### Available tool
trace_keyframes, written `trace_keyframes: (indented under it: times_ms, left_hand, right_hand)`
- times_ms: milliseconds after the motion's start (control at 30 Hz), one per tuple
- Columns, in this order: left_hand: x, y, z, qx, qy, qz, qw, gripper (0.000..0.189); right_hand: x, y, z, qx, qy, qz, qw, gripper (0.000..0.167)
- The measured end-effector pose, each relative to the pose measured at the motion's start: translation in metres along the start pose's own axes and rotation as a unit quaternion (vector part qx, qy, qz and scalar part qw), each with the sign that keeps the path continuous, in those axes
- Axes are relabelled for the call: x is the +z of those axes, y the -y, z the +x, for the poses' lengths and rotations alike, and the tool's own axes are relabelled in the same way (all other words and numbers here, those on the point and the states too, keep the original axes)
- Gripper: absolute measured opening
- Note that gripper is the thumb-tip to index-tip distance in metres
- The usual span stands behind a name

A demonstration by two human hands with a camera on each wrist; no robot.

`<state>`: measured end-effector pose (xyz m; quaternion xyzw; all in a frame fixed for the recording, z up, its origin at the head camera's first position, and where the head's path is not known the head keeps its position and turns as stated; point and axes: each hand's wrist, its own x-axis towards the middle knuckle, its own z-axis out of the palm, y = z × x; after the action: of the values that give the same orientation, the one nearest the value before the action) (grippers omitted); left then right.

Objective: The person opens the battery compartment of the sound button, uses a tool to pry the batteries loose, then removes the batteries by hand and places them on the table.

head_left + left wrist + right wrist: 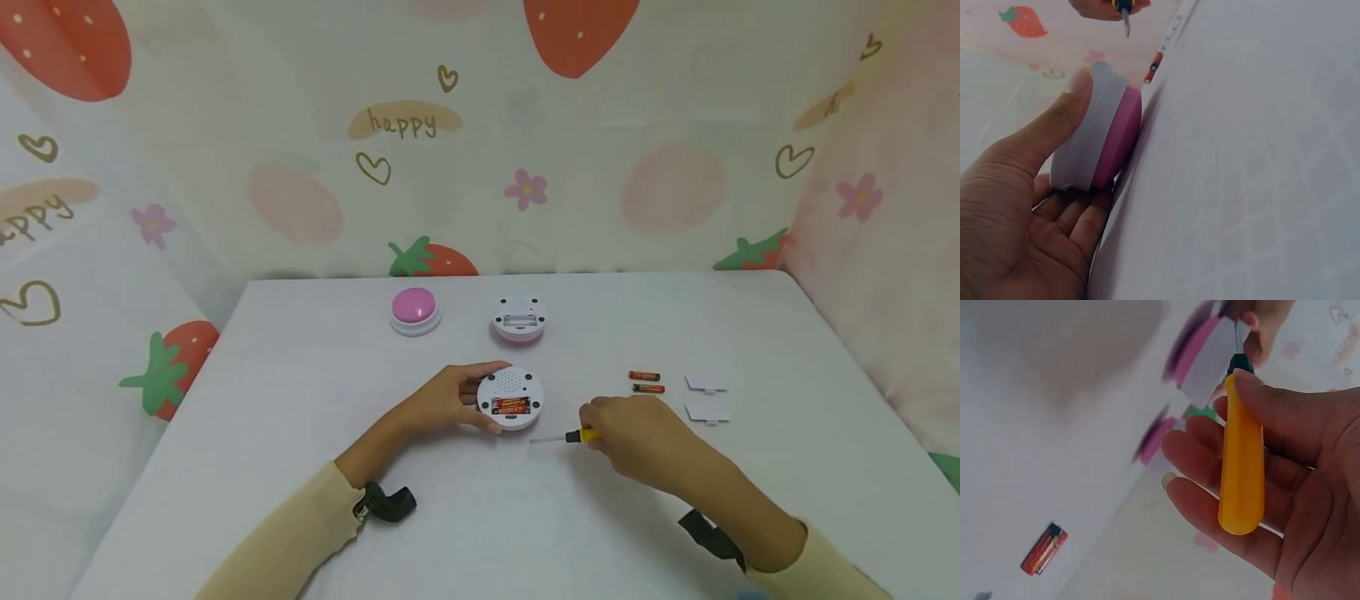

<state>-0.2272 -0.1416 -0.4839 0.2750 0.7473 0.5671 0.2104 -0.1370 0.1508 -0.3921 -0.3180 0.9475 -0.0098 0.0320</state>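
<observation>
My left hand [442,400] grips a round push button [512,385] by its left side, thumb at the near edge and fingers behind. The button lies face down, its white base up, with two red batteries [511,406] in the uncovered compartment. In the left wrist view its pink dome [1124,134] faces the table. My right hand [645,437] holds a screwdriver [1242,462] with a yellow handle, thumb along the handle and fingers around it. The screwdriver's metal shaft [547,439] points left, just right of the button and apart from it in the head view.
Behind stand an upright pink push button [414,307] and another overturned one [520,318] with a bare battery compartment. Two loose batteries [647,388] lie beyond my right hand, and two white battery covers [707,412] lie right of them. Fabric walls border the table [337,333].
</observation>
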Motion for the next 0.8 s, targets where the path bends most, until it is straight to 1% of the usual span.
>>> trace_keyframes:
  times_ms: [167,400,667,800]
  left_hand:
    - [0.000,0.001,0.001,-0.004,0.000,0.006,1.0000,0.089]
    - [0.000,0.001,0.001,-0.005,0.002,0.010,0.9999,0.090]
    - [0.000,0.000,0.000,-0.005,0.002,0.009,0.9999,0.089]
    - [0.000,0.000,0.000,-0.010,0.000,0.010,0.9999,0.089]
  right_hand:
    - [0.005,0.015,-0.002,-0.009,0.021,0.009,0.9997,0.017]
    - [0.014,0.035,0.000,-0.048,0.031,-0.008,0.9984,0.016]
    - [0.024,0.048,0.007,-0.069,0.057,-0.025,0.9957,0.019]
    - [0.029,0.053,0.011,-0.080,0.059,-0.027,0.9947,0.019]
